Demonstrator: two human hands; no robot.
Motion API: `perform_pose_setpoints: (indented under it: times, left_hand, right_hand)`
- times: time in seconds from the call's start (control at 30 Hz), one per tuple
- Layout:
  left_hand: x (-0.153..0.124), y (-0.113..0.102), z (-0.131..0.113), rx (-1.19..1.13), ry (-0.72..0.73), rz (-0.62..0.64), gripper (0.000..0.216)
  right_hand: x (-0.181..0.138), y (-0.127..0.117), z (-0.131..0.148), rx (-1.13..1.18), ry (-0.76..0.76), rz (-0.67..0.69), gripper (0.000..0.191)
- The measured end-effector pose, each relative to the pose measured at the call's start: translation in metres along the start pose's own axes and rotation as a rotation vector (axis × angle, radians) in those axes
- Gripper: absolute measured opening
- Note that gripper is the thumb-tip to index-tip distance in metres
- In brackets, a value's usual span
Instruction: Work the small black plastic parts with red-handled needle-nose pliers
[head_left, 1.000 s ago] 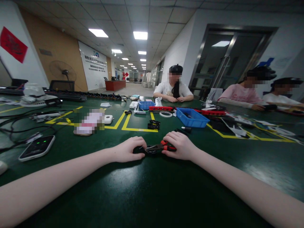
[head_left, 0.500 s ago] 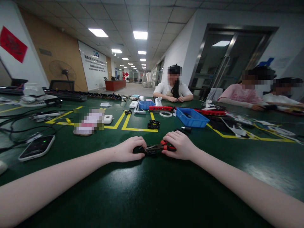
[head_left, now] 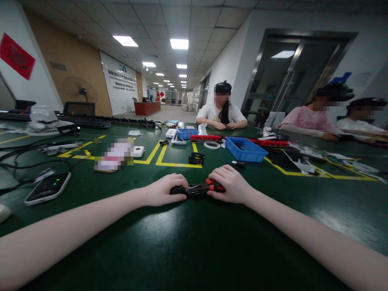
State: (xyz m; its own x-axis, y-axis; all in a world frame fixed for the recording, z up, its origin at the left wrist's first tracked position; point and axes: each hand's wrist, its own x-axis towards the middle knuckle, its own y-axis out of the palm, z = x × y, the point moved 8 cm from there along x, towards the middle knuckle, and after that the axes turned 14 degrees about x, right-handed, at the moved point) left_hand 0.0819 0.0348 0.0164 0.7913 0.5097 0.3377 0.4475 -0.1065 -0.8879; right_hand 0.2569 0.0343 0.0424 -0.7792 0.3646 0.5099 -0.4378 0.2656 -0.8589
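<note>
My right hand (head_left: 232,184) is closed round the red and black handles of a pair of pliers (head_left: 201,187), whose metal jaws point left. My left hand (head_left: 166,190) is closed on a dark black item (head_left: 177,190), mostly hidden by the fingers; I cannot make out its kind. The plier jaws reach across to this black item, close to my left fingertips. Whether they grip it does not show clearly. Both hands rest low over the green table (head_left: 194,242).
Beyond my hands lie black parts (head_left: 197,158) inside a yellow tape outline. A blue bin (head_left: 245,150) stands right of them. To the left are a phone (head_left: 47,188), cables (head_left: 18,161) and a pink-white pack (head_left: 115,155). A person (head_left: 222,109) sits across the table.
Both hands and the pliers stay almost in place, with only a very slight shift. A person at the far right has moved a little.
</note>
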Motion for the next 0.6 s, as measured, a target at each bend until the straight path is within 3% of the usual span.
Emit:
perform_pose_setpoints:
  times: [0.6]
  left_hand:
    - [0.0007, -0.0007, -0.0020, 0.004, -0.022, 0.017, 0.013]
  right_hand:
    - [-0.0006, -0.0022, -0.0001, 0.006, -0.004, -0.032, 0.036]
